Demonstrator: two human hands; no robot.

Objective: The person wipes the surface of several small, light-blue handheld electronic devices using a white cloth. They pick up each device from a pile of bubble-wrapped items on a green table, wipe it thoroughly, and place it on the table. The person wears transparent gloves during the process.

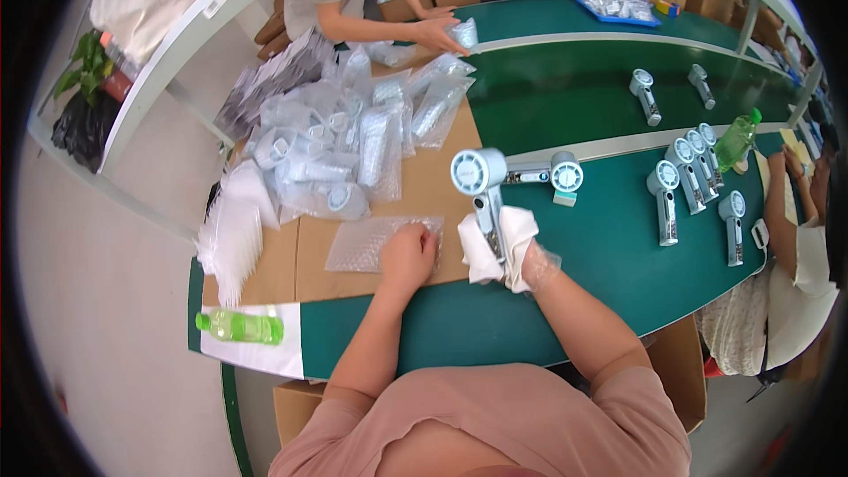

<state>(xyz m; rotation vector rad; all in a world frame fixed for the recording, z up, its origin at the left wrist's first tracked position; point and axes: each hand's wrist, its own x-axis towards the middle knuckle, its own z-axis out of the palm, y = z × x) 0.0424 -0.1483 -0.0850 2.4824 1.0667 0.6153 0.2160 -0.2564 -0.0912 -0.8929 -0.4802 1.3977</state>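
My right hand (533,267), mostly hidden by a white cloth (519,234), grips a light-blue handheld fan (490,212) by its handle, the round head up. Clear plastic film sits around that wrist. My left hand (409,256) is closed in a fist and rests on a flat bubble-wrap bag (353,246); nothing shows in its fingers. Just beyond the held fan, another handheld fan (565,173) lies on its side, its head by a small white-and-teal block (564,199).
Bagged fans (309,141) heap on cardboard at left, beside white sheets (234,234). A green bottle (243,327) lies near left; another bottle (738,140) stands at right near several fans (667,203). A co-worker's hands (437,34) work across the belt (548,79); another person (795,291) sits at right.
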